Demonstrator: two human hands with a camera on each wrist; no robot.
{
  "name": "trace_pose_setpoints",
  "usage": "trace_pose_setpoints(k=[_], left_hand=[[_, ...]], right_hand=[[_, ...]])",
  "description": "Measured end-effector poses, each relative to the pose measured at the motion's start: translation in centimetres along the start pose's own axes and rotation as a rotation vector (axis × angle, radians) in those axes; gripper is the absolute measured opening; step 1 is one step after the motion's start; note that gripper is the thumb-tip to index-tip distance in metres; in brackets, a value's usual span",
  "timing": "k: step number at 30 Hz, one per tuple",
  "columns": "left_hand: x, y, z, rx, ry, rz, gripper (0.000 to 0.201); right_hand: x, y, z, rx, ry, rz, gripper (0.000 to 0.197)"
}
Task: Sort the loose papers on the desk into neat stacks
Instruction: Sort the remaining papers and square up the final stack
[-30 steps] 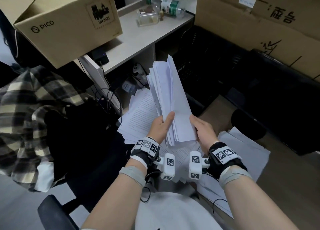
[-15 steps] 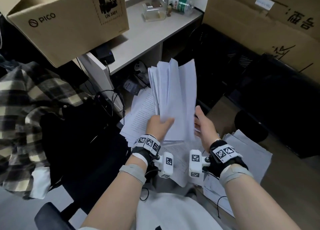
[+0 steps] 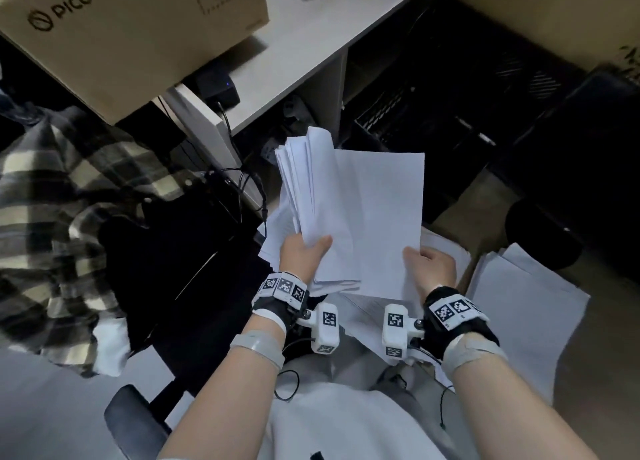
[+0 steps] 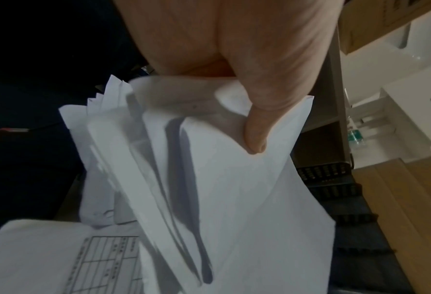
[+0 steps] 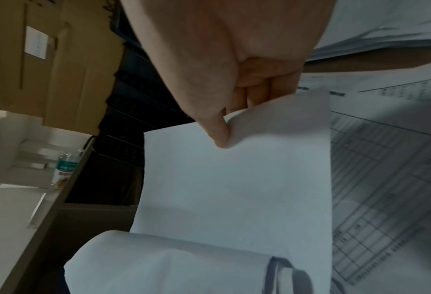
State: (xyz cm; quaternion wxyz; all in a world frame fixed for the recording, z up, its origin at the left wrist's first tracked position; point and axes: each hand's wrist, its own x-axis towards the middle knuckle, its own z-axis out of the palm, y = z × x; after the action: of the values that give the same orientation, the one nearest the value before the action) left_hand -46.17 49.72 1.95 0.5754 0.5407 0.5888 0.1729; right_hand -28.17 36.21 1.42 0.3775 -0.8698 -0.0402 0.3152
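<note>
Over brown desk by cardboard boxes: left hand grips paper sheaf, right hand pinches sheet.

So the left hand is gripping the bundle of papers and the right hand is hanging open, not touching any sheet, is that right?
Not quite. The left hand does grip the bundle of papers, but the right hand is not idle: it pinches a single sheet by its near corner. The right wrist view shows the thumb pressed onto that sheet.
</note>
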Motion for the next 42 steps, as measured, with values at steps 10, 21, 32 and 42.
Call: trace_pose_setpoints(k=[10,21,32,42], left_hand=[[-0.6,-0.8,8.0,0.234,-0.236,0.000,0.016],[-8.8,-0.8,22.3,0.346,-0.335,0.024,0.024],[-13.9,-2.1,28.8,0.358,-0.169,-0.003,0.057],[-16.4,1.5,28.0,0.046,-0.196,0.052,0.028]], right_hand=[[1.3,6.8,-4.3,-0.027,0.154,0.245,0.041],[2.8,18.9,-18.8,0.031,0.294,0.511,0.042],[4.8,20.9,-23.5,0.377,-0.012,0.220,0.064],[4.2,13.6,-24.3,0.419,-0.284,-0.087,0.018]])
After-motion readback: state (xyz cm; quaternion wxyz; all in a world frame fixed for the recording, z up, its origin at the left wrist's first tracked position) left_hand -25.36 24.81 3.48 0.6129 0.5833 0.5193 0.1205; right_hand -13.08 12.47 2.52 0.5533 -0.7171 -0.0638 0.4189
